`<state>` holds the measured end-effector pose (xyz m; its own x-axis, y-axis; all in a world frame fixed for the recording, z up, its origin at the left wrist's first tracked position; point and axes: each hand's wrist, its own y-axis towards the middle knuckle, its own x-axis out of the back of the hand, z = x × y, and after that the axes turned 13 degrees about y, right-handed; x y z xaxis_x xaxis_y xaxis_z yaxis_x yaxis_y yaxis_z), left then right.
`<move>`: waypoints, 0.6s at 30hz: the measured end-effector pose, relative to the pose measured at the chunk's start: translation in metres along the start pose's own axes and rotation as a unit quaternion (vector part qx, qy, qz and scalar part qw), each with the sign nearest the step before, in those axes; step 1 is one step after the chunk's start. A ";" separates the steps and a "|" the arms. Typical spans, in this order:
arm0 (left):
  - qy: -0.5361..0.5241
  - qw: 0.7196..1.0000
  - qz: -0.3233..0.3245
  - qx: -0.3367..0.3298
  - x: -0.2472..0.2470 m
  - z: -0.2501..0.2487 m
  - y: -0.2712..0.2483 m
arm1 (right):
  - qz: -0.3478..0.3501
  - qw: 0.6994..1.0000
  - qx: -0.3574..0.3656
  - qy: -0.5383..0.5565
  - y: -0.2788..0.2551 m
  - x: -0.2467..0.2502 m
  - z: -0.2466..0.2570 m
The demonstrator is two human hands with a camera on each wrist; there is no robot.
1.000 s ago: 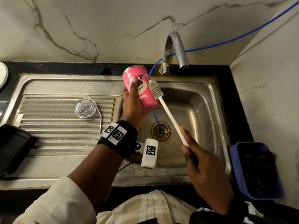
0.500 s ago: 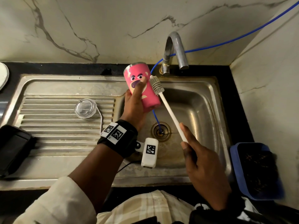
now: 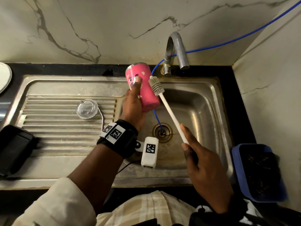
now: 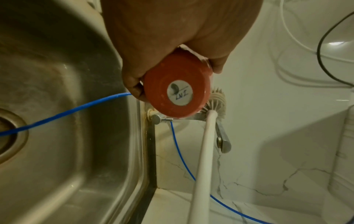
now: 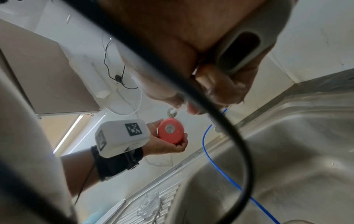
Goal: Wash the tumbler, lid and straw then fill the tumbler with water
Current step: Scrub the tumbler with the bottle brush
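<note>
My left hand (image 3: pixel 132 101) grips the pink tumbler (image 3: pixel 145 92) above the sink basin, tilted with its mouth toward the back wall and its base toward me. Its base with a round white sticker (image 4: pixel 179 94) fills the left wrist view. My right hand (image 3: pixel 200 162) holds the white handle of a bottle brush (image 3: pixel 171 115); the grey bristle head (image 3: pixel 156 85) lies against the tumbler's right side. The clear lid (image 3: pixel 87 108) rests on the ribbed drainboard, with a thin metal straw (image 3: pixel 102 119) beside it.
The steel tap (image 3: pixel 176 51) stands behind the basin with no water running. A blue hose (image 3: pixel 156 118) runs down into the drain (image 3: pixel 162 132). A blue tub (image 3: pixel 259 172) sits on the right counter, a black object (image 3: pixel 14 147) at the left edge.
The tumbler has turned in my left hand and sits a little higher and further back. The brush head has slid up along its right side.
</note>
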<state>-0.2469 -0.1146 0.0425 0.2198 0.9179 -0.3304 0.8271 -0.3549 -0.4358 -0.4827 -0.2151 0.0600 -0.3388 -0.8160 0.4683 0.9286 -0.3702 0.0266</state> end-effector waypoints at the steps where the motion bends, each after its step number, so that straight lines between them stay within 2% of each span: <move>1: -0.006 1.000 -0.008 -0.003 0.002 -0.002 0.002 | 0.005 1.000 0.003 0.003 -0.004 0.001 0.001; 5: -0.027 0.999 -0.035 -0.002 0.006 -0.001 0.003 | 0.010 1.000 -0.008 0.005 -0.013 0.004 0.002; 11: -0.004 1.000 -0.029 0.008 -0.003 0.005 -0.002 | 0.006 1.000 -0.014 0.014 -0.003 -0.002 0.000; 14: 0.014 0.998 -0.064 -0.012 -0.001 -0.001 0.004 | 0.012 1.000 -0.012 0.013 -0.012 -0.004 0.000; 18: 0.009 0.995 -0.097 0.010 0.003 0.000 0.008 | 0.024 0.999 -0.022 0.006 -0.018 -0.001 0.001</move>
<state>-0.2391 -0.1143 0.0381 0.0670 0.9722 -0.2242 0.8445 -0.1749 -0.5062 -0.4991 -0.2070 0.0595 -0.2951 -0.8384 0.4583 0.9366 -0.3488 -0.0350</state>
